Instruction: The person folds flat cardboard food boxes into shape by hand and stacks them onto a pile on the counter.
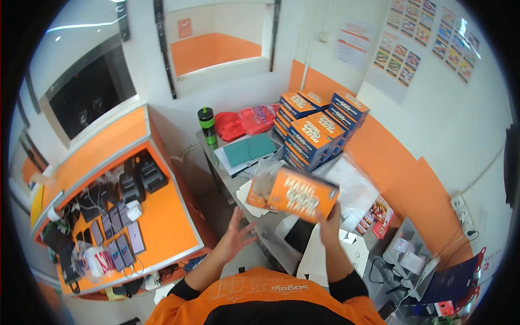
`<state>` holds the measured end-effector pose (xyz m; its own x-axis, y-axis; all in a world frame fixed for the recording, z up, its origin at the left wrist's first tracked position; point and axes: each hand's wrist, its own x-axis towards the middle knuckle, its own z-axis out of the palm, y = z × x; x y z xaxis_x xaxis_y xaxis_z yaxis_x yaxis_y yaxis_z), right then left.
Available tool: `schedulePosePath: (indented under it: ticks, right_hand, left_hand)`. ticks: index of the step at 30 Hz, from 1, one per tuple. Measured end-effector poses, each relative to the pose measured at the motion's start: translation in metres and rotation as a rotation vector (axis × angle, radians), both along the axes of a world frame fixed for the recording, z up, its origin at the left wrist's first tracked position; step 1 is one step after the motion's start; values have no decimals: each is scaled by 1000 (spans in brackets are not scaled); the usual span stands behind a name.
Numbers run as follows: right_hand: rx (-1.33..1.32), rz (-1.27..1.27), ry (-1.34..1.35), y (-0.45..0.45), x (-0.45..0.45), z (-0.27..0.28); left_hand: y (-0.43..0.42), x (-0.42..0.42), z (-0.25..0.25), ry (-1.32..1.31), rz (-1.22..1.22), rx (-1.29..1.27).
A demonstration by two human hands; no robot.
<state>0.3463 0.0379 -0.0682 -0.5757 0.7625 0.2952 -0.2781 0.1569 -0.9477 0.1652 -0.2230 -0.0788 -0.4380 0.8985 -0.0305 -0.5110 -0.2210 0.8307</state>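
Observation:
My right hand (329, 219) grips an orange food box (303, 194) with white lettering by its right end, raised over the metal table. The box looks slightly blurred. My left hand (235, 237) is off to the left with its fingers spread, holding nothing and apart from the box. Just behind the held box lies a clear plastic bag (266, 176) on the table. Stacks of similar orange and dark blue boxes (317, 132) stand farther back against the wall. Below my right hand, an opened white carton (346, 254) rests near my body.
A teal folder (250, 150), red plastic bags (254, 118) and a green-black bottle (206, 123) occupy the table's far left. White plastic sheets (349, 187) lie right of the boxes. An orange counter (168, 222) with several phones stands left; a grey tray (409, 252) stands right.

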Motion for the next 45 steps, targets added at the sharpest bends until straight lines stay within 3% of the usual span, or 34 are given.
schedulePosePath:
  ticks: [1,2,5,9,16,22,26,29,32,35,39,43,45]
  right_hand:
    - [-87,-116,-45,32,-9,-1]
    - [-349,-83,159,54,-22,13]
    - [-453,8,136,152,-52,31]
    - [-638,-196,-61,247,-115,49]
    - [-647,-265,-34,326,-184,29]
    - [-450,-574,-235,354,-203,-4]
    - [-462,-490,-228,355,-197,-10]
    - [-422,-625,-29,351,-197,-28]
    - [-338,-505,-24,275,-146,7]
    - [-146,-284,19,208,-84,-2]
    - [-127,280,-360,130,39,-31]
    - [-140,329,-981,29,105,-96]
    - [197,357,-1178,-20,126,-135]
  left_hand:
    - [-7,-5,-4,0,11,-32]
    - [-15,-9,-9,0,24,-63]
    - [-34,-8,-3,-25,72,-256]
    - [-64,-5,-35,-5,188,-330]
    - [-99,8,-46,-40,390,-432]
    - [-113,16,-46,-23,449,-523]
    - [-108,18,-46,-31,431,-560]
    - [-100,18,-41,5,390,-574]
    - [-94,16,-39,51,352,-581]
    - [-90,11,-44,81,322,-584]
    - [-88,0,-58,111,240,-625]
    - [-70,-12,-73,141,121,-698]
    - [-51,-11,-75,152,12,-700]
